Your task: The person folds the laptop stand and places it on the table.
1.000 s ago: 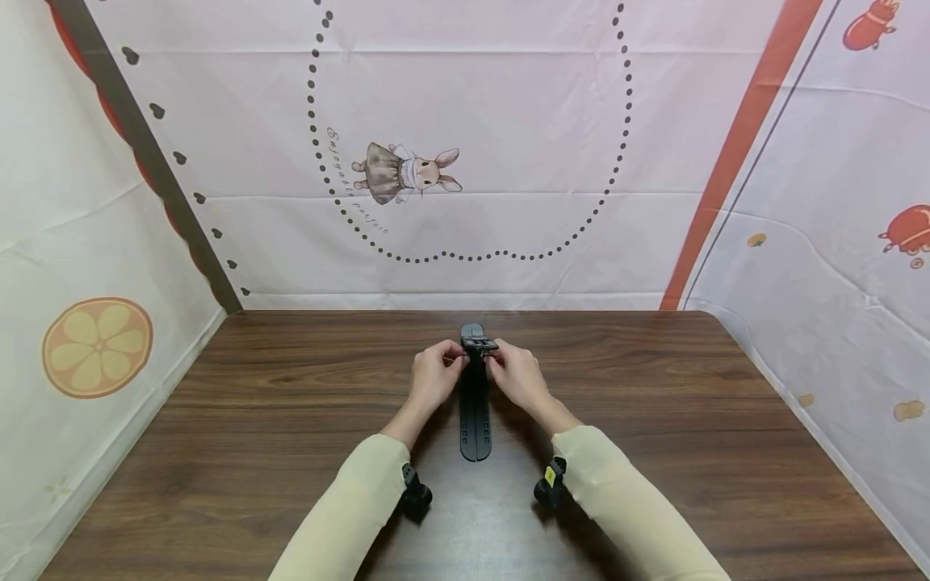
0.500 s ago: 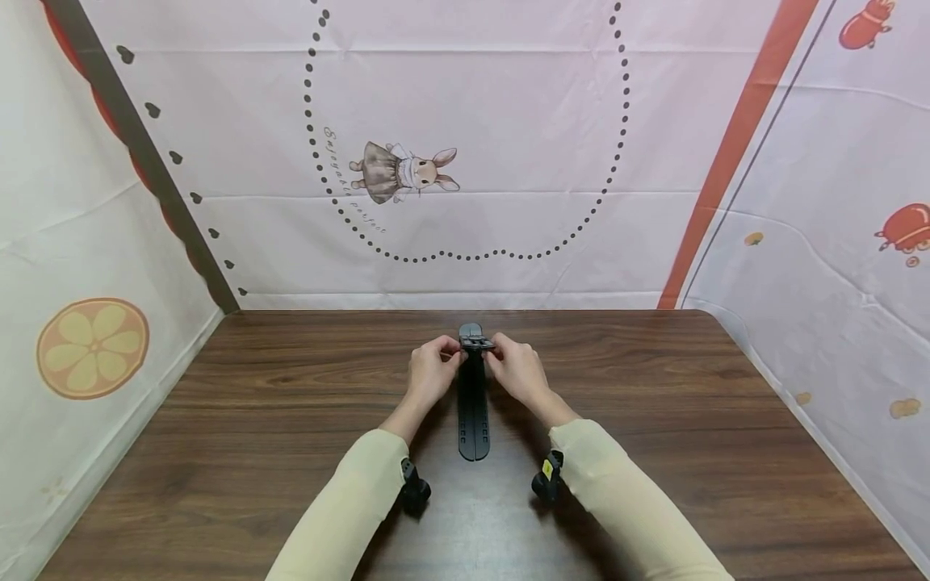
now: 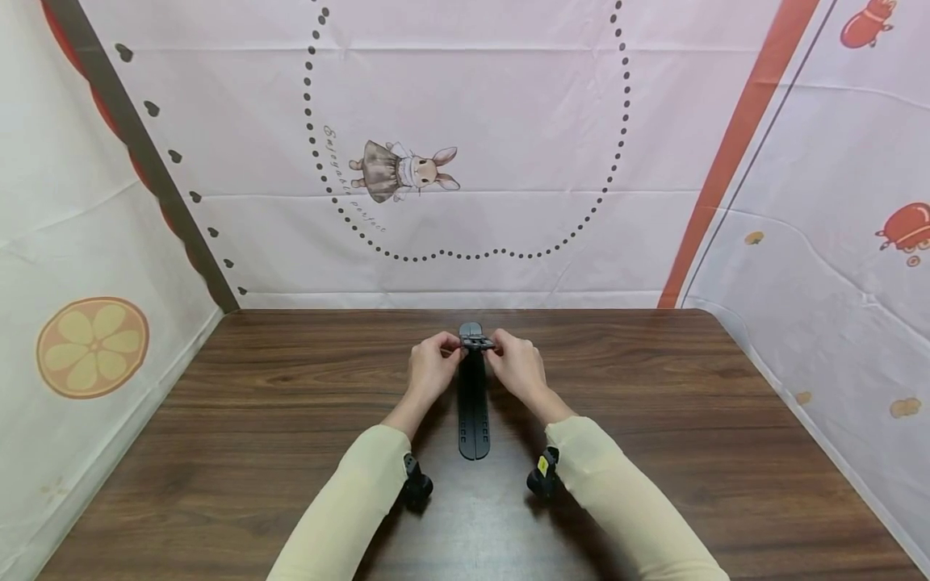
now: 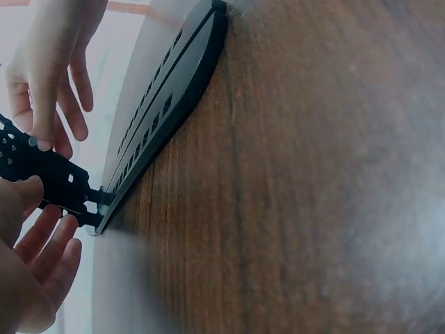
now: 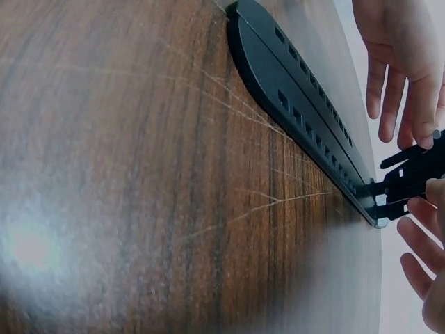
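Note:
A black folding stand (image 3: pixel 474 411) lies lengthwise on the table, its long slotted base running toward the near side. At its far end a hinged black plate (image 4: pixel 49 165) rises from the base. My left hand (image 3: pixel 431 369) pinches the plate's left side between thumb and fingers. On the opposite side, my right hand (image 3: pixel 518 368) pinches the plate's edge. In the right wrist view the plate (image 5: pixel 415 169) joins the base (image 5: pixel 299 104) at two narrow arms, and fingertips of both hands show on it. The slots along the base stay uncovered.
The brown wooden table (image 3: pixel 291 387) reaches back to a white printed cloth (image 3: pixel 530 145) just behind the stand. Similar cloth stands along both sides. Small black cameras (image 3: pixel 417 484) hang at the inner side of both sleeves.
The right forearm has shifted slightly inward. Both hands keep their pinch on the plate at the far end, and the base has stayed in place.

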The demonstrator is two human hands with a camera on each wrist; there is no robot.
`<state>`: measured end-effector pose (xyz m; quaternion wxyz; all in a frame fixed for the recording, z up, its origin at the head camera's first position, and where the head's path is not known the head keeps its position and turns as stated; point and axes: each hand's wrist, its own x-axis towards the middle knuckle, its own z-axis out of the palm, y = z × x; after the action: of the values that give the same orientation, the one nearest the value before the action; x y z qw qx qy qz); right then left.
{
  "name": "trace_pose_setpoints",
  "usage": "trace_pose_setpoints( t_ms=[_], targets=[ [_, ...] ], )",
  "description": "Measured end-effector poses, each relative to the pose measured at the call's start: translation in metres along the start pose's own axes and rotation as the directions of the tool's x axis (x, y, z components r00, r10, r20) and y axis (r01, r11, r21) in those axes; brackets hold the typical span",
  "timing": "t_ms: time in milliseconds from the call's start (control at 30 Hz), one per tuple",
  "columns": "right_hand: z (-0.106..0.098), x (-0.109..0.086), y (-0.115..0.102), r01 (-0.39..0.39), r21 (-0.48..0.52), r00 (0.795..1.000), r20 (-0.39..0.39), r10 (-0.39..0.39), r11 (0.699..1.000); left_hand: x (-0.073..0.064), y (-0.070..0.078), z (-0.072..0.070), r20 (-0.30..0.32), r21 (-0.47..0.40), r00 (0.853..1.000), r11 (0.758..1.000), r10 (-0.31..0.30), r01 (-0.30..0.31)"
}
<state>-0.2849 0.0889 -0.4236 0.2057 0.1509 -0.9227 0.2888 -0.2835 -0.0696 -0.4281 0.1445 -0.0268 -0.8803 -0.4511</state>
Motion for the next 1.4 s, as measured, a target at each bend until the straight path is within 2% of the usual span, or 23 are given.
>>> trace_pose_setpoints(
  t_ms=[233,500,633,800,1100,1400],
  targets=[
    [0.002,0.001,-0.002,-0.063,-0.003,0.998,-0.017,0.063,0.998,-0.001,0.004,-0.001,-0.034,0.015,0.999,1.0,-0.013,0.014],
    [0.003,0.003,-0.003,-0.098,-0.008,0.995,-0.024,0.097,0.995,0.0,0.006,-0.002,-0.075,0.049,0.996,0.997,-0.05,0.054],
    [0.002,0.004,-0.004,-0.116,-0.004,0.993,-0.02,0.116,0.993,0.001,0.007,-0.001,-0.084,0.044,0.996,0.998,-0.036,0.04],
    [0.003,0.004,-0.004,-0.138,0.01,0.99,-0.006,0.138,0.99,0.002,0.008,-0.001,-0.068,0.023,0.997,0.999,-0.023,0.025],
    [-0.002,0.002,-0.003,-0.095,0.017,0.995,-0.015,0.095,0.995,0.001,0.008,-0.005,-0.038,-0.023,0.999,1.0,-0.003,0.002],
    [-0.007,0.004,-0.002,-0.026,0.039,1.0,0.002,0.026,0.999,0.001,0.008,-0.009,-0.005,0.001,0.999,0.999,0.049,-0.049]
  ],
)
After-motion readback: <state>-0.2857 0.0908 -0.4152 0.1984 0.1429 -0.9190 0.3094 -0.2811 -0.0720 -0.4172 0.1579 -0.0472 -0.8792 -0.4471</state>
